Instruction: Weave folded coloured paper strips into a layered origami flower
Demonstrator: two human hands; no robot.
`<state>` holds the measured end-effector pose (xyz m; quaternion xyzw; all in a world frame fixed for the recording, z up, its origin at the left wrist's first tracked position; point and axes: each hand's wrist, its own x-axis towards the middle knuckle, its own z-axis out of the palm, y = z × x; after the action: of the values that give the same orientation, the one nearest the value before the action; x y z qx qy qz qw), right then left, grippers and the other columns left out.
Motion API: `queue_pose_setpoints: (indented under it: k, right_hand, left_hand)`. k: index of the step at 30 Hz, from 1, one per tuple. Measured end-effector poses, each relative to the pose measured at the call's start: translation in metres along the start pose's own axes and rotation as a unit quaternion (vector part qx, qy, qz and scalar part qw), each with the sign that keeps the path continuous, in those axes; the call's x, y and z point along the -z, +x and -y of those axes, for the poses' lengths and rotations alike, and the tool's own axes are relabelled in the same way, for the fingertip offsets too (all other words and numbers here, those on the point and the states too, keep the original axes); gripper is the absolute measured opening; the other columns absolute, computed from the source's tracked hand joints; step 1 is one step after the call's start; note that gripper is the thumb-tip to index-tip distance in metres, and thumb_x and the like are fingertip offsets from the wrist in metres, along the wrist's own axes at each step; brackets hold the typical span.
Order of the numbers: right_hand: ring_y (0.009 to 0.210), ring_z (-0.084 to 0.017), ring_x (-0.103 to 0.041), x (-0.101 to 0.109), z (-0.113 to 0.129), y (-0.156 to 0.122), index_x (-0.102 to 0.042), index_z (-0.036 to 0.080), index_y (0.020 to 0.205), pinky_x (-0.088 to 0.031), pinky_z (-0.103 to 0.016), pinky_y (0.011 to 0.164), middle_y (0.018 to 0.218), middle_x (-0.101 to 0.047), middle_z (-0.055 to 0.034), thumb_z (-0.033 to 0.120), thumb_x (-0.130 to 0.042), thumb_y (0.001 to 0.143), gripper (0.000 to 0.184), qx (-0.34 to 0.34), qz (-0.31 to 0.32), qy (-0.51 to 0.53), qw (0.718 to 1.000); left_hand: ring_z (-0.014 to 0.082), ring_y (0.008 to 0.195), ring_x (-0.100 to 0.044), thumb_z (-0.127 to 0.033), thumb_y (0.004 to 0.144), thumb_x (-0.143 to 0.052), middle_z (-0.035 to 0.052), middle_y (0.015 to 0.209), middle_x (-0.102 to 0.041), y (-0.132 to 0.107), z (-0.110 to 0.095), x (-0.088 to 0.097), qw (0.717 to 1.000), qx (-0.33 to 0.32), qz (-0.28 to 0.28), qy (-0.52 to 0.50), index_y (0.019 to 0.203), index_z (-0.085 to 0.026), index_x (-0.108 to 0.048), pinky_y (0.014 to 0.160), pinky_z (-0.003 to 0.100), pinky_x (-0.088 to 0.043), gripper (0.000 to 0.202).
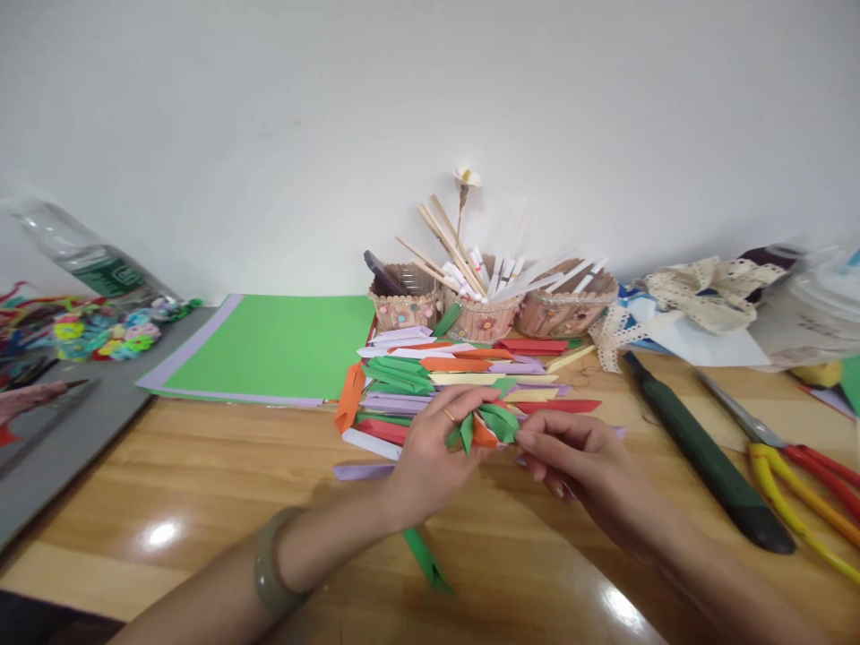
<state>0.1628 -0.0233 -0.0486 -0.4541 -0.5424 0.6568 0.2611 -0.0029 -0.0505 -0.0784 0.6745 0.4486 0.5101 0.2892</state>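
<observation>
My left hand (430, 448) and my right hand (571, 457) meet over the wooden table (202, 484), both pinched on a small folded paper piece (489, 426) made of green and orange strips. The left hand wears a ring, and a grey-green bangle (272, 569) sits on its wrist. Just behind the hands lies a pile of folded paper strips (443, 372) in green, orange, red, purple, white and cream. One loose green folded strip (425, 557) lies on the table under my left forearm.
Three small baskets (494, 313) with sticks and paper rolls stand at the wall. Green paper sheets (275, 345) lie to the left beside a grey board (60, 439). A dark green knife (705, 457), scissors with red and yellow handles (793, 466), lace and bags lie right.
</observation>
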Motion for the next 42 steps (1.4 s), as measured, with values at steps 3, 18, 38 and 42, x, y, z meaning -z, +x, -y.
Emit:
queue_pose_setpoints:
  k: [3,18,38,42]
  right_hand:
    - [0.039,-0.005,-0.038,0.0,0.0,0.0,-0.052,0.016,0.057,-0.025,-0.017,0.036,0.049,-0.048,0.004,0.048,-0.064,0.067,0.035,0.002,-0.006,-0.009,1.0]
    - [0.086,-0.02,-0.062,0.012,0.003,0.007,-0.063,0.022,0.098,-0.05,-0.03,0.071,0.096,-0.067,-0.004,0.041,-0.061,0.074,0.03,0.143,-0.104,-0.079,0.981]
    - [0.053,-0.014,-0.06,0.001,-0.011,0.001,-0.067,0.017,0.087,-0.049,-0.024,0.047,0.063,-0.067,-0.0014,0.026,-0.064,0.073,0.017,0.293,-0.16,-0.256,0.907]
    - [0.055,-0.014,-0.061,0.001,-0.016,0.001,-0.066,0.018,0.086,-0.049,-0.024,0.05,0.067,-0.068,-0.002,0.023,-0.063,0.075,0.012,0.341,-0.165,-0.321,0.868]
  left_hand:
    - [0.0186,0.1,-0.056,-0.012,0.071,-0.063,0.0071,0.107,-0.061,0.001,-0.002,0.0,0.999,0.023,-0.008,-0.023,0.108,-0.022,-0.058,0.089,0.033,-0.043,0.039]
    - [0.0144,0.078,-0.059,-0.026,0.051,-0.08,0.0018,0.086,-0.064,0.011,0.0,0.0,0.842,0.331,0.009,-0.426,0.1,-0.018,-0.056,0.078,0.029,-0.043,0.055]
    - [0.017,0.091,-0.062,-0.025,0.067,-0.069,0.0028,0.096,-0.071,0.012,-0.005,-0.002,0.878,0.304,0.182,-0.322,0.09,-0.02,-0.07,0.084,0.027,-0.043,0.024]
    - [0.0157,0.085,-0.063,-0.022,0.067,-0.067,0.0016,0.091,-0.071,0.01,-0.004,-0.003,0.89,0.297,0.174,-0.3,0.088,-0.02,-0.07,0.078,0.026,-0.044,0.021]
